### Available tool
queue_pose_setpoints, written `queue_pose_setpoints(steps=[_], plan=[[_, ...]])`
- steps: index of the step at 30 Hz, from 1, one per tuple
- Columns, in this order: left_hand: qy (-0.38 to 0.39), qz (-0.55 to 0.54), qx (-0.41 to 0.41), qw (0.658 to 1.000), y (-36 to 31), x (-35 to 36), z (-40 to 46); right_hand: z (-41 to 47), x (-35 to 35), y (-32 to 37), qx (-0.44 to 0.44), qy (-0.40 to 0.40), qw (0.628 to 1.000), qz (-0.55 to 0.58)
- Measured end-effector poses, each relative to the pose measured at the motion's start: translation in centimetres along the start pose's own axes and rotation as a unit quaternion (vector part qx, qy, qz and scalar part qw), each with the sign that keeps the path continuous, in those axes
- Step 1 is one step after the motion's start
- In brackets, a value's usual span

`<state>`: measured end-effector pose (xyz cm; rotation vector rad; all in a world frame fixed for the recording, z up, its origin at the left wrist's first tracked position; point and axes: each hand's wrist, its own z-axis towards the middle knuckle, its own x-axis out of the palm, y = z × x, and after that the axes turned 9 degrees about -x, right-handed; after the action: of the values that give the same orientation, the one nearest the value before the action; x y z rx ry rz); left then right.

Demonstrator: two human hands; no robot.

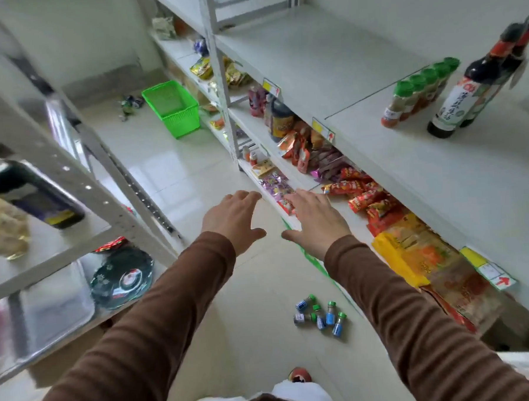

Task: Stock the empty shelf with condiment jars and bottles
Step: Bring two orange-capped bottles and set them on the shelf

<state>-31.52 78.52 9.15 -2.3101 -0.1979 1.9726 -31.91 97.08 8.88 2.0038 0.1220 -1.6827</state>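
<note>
Jars [321,317] on floor, well below both empty hands [316,220].

Ribbed brown sleeves [159,313], white trousers [298,394]

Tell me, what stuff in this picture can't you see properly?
All in the head view:
- The dark sauce bottles: tops motion-blurred, label print unreadable.
- The small blue-labelled jars on the floor: too small to read.
- The dark container on the left rack: blurred, contents unclear.
- The things on the floor by the green basket: too small and blurred to name.
- The shoe: mostly hidden by clothing.
</note>
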Motion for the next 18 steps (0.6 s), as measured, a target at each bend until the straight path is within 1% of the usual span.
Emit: queue_pose_setpoints(steps=[4,9,14,18], plan=[[-0.011,-0.018,-0.072,0.997,8.5,-0.7,-5.8,1.1,2.5,8.8,-0.073,0.014,0.997,0.0],[-0.028,-0.048,-0.156,0.986,20.3,-1.6,-14.0,1.7,6.7,21.1,-0.133,0.035,0.99,0.012],[-0.045,-0.07,-0.212,0.974,31.8,-2.6,-21.4,1.4,10.7,33.3,-0.178,0.033,0.983,0.024],[-0.063,-0.079,-0.235,0.967,38.9,-3.1,-25.3,2.3,13.7,40.8,-0.201,0.03,0.979,0.03]])
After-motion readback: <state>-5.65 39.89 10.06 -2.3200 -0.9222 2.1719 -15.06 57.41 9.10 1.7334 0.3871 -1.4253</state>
